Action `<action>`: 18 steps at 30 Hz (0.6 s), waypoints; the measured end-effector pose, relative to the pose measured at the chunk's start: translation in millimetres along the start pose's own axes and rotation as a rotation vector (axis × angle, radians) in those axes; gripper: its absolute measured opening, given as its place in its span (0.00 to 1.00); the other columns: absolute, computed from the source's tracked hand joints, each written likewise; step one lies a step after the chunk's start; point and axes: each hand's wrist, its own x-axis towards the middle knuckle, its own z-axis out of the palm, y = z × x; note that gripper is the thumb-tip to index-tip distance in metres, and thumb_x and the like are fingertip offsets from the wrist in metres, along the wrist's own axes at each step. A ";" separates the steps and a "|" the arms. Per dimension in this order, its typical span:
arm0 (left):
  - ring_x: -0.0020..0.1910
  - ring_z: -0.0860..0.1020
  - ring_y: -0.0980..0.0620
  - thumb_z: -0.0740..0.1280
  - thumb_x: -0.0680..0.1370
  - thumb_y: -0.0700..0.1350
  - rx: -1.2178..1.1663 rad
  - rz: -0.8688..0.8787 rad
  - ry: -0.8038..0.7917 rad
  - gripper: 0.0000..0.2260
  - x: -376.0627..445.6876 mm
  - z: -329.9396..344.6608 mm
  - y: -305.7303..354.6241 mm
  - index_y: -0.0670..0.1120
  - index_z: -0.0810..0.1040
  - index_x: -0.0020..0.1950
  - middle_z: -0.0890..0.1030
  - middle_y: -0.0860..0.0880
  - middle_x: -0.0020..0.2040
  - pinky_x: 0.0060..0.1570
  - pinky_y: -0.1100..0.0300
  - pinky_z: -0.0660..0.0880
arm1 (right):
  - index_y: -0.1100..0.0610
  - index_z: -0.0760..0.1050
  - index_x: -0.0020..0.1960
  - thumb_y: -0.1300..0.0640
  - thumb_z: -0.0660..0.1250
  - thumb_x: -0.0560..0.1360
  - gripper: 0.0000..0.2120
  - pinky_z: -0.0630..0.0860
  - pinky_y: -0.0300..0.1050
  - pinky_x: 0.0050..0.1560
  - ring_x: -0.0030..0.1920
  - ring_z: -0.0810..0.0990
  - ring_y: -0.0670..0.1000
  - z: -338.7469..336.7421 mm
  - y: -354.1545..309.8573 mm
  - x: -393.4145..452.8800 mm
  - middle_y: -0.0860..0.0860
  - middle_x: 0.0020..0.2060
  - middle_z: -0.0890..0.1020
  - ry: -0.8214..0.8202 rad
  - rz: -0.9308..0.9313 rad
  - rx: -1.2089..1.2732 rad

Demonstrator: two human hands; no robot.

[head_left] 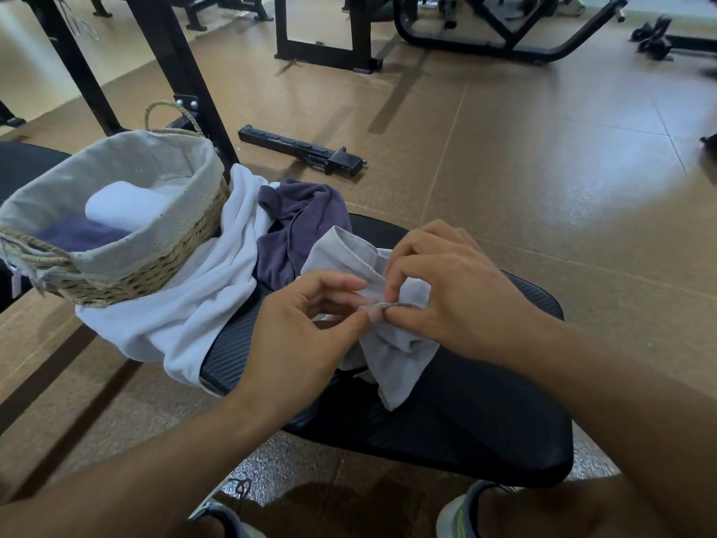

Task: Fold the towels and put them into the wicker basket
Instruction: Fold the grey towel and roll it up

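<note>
On the black bench (pixel 485 429), a grey towel (pixel 392 355) lies crumpled at the middle of the pad. Left hand (pixel 310 316) and right hand (pixel 438 289) meet over it, each pinching its hemmed edge between thumb and fingertips; other fingers loosely curled. The pinch points nearly touch.

Basket (pixel 128 262) stands at the bench's left end, fabric-lined, holding a white roll (pixel 124 205) and a purple folded towel (pixel 81 234). A white towel (pixel 201 297) is draped beside and partly beneath the basket, its end hanging off the pad. A purple towel (pixel 295 227) is bunched between it and the grey one. Both unfolded.

Handling judgement: grey towel looks thin, light, fully limp; it will sag from any single hold and keeps no shape unsupported. Hem is the firmest part and reads as a straight line, so best to hold there, then work the pinches apart along it to the corners. Not fragile; a light pinch should suffice. Bench pad looks textured, so cloth probably won't slide while being smoothed.

Progress: two towels in the basket, three outside.
</note>
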 end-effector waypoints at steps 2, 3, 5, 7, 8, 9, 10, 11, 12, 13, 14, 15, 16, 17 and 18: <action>0.40 0.84 0.58 0.78 0.70 0.43 0.041 -0.020 -0.027 0.08 0.2 -1.1 1.6 0.47 0.85 0.47 0.87 0.52 0.40 0.40 0.67 0.78 | 0.41 0.76 0.40 0.36 0.68 0.70 0.09 0.64 0.39 0.59 0.55 0.71 0.43 1.3 -2.1 -0.7 0.39 0.46 0.78 0.016 -0.008 0.041; 0.39 0.84 0.59 0.78 0.70 0.45 0.062 -0.031 -0.038 0.06 0.5 -1.9 1.9 0.48 0.86 0.45 0.87 0.53 0.39 0.39 0.68 0.77 | 0.41 0.76 0.40 0.35 0.68 0.70 0.10 0.65 0.40 0.59 0.55 0.71 0.43 2.6 -2.5 -0.8 0.39 0.45 0.78 0.017 -0.012 0.051; 0.36 0.84 0.60 0.78 0.71 0.45 0.087 -0.037 -0.064 0.03 1.0 -3.6 1.9 0.48 0.86 0.43 0.87 0.53 0.38 0.37 0.68 0.77 | 0.41 0.75 0.40 0.35 0.68 0.70 0.11 0.68 0.44 0.60 0.55 0.71 0.43 4.2 -1.6 -0.5 0.39 0.45 0.78 0.016 -0.020 0.054; 0.37 0.85 0.58 0.77 0.71 0.43 0.097 -0.015 -0.092 0.02 0.9 -4.7 1.6 0.47 0.86 0.42 0.87 0.53 0.38 0.38 0.65 0.79 | 0.42 0.76 0.39 0.34 0.67 0.71 0.12 0.69 0.46 0.61 0.58 0.72 0.44 1.9 -1.3 0.4 0.39 0.47 0.79 -0.002 -0.050 0.043; 0.39 0.85 0.57 0.77 0.71 0.42 0.100 0.004 -0.113 0.02 0.6 -5.3 2.2 0.46 0.86 0.42 0.87 0.53 0.39 0.40 0.64 0.80 | 0.43 0.76 0.39 0.35 0.66 0.72 0.13 0.69 0.47 0.63 0.61 0.72 0.45 0.4 -1.5 1.0 0.39 0.50 0.80 -0.023 -0.090 0.007; 0.40 0.86 0.57 0.77 0.71 0.41 0.116 0.032 -0.141 0.02 0.7 -6.3 3.3 0.46 0.86 0.42 0.87 0.54 0.40 0.43 0.63 0.81 | 0.44 0.77 0.38 0.35 0.64 0.72 0.14 0.68 0.48 0.66 0.66 0.71 0.47 -0.9 -2.5 1.7 0.40 0.54 0.80 -0.047 -0.143 -0.054; 0.41 0.86 0.57 0.78 0.71 0.41 0.151 0.073 -0.173 0.03 0.8 -8.0 4.0 0.47 0.86 0.42 0.87 0.55 0.40 0.44 0.64 0.81 | 0.44 0.77 0.38 0.35 0.63 0.73 0.15 0.67 0.48 0.69 0.70 0.70 0.48 -1.6 -3.9 2.4 0.41 0.58 0.80 -0.070 -0.198 -0.123; 0.41 0.85 0.59 0.78 0.71 0.42 0.202 0.127 -0.204 0.03 1.6 -10.3 4.5 0.48 0.86 0.41 0.87 0.57 0.40 0.44 0.64 0.80 | 0.44 0.78 0.37 0.36 0.63 0.74 0.15 0.65 0.49 0.71 0.72 0.69 0.50 -2.2 -5.5 2.4 0.42 0.60 0.80 -0.084 -0.237 -0.180; 0.40 0.84 0.60 0.79 0.71 0.43 0.256 0.181 -0.229 0.03 2.8 -13.4 5.2 0.49 0.86 0.41 0.86 0.58 0.39 0.43 0.65 0.80 | 0.44 0.79 0.37 0.36 0.64 0.74 0.15 0.64 0.51 0.72 0.74 0.68 0.52 -2.5 -6.6 2.0 0.42 0.62 0.79 -0.086 -0.260 -0.216; 0.39 0.84 0.61 0.79 0.71 0.45 0.301 0.220 -0.247 0.04 4.4 -16.8 6.6 0.51 0.86 0.41 0.86 0.59 0.39 0.41 0.64 0.79 | 0.44 0.80 0.37 0.36 0.64 0.75 0.16 0.64 0.52 0.73 0.75 0.67 0.53 -2.1 -7.5 2.1 0.43 0.63 0.79 -0.082 -0.273 -0.240; 0.37 0.84 0.60 0.79 0.70 0.46 0.330 0.241 -0.261 0.03 6.3 -20.8 7.8 0.51 0.86 0.41 0.86 0.59 0.38 0.39 0.63 0.79 | 0.44 0.81 0.38 0.35 0.64 0.75 0.17 0.63 0.54 0.74 0.76 0.65 0.54 -1.9 -8.4 2.2 0.44 0.64 0.79 -0.073 -0.281 -0.260; 0.36 0.84 0.59 0.79 0.70 0.47 0.337 0.251 -0.276 0.04 8.1 -24.7 9.5 0.50 0.87 0.41 0.86 0.57 0.37 0.37 0.63 0.79 | 0.44 0.81 0.37 0.34 0.64 0.75 0.18 0.62 0.54 0.75 0.76 0.64 0.55 -1.8 -8.9 2.8 0.45 0.65 0.79 -0.063 -0.287 -0.275; 0.35 0.84 0.58 0.79 0.70 0.47 0.327 0.259 -0.290 0.04 9.2 -27.9 12.1 0.49 0.87 0.42 0.86 0.56 0.36 0.36 0.64 0.78 | 0.45 0.81 0.35 0.33 0.64 0.75 0.19 0.60 0.55 0.76 0.77 0.64 0.55 -2.3 -9.5 3.9 0.45 0.65 0.78 -0.043 -0.297 -0.287; 0.34 0.84 0.57 0.78 0.70 0.46 0.308 0.272 -0.296 0.04 9.8 -30.6 15.1 0.48 0.87 0.41 0.86 0.56 0.36 0.36 0.65 0.78 | 0.46 0.80 0.34 0.32 0.64 0.76 0.21 0.59 0.56 0.77 0.77 0.64 0.55 -3.7 -10.2 5.3 0.46 0.65 0.79 -0.015 -0.307 -0.292; 0.35 0.84 0.58 0.77 0.70 0.46 0.293 0.295 -0.285 0.03 10.3 -32.9 18.0 0.48 0.86 0.41 0.86 0.56 0.36 0.36 0.66 0.78 | 0.46 0.80 0.32 0.32 0.64 0.76 0.22 0.59 0.57 0.77 0.77 0.64 0.56 -6.0 -11.3 6.7 0.46 0.65 0.79 0.016 -0.317 -0.292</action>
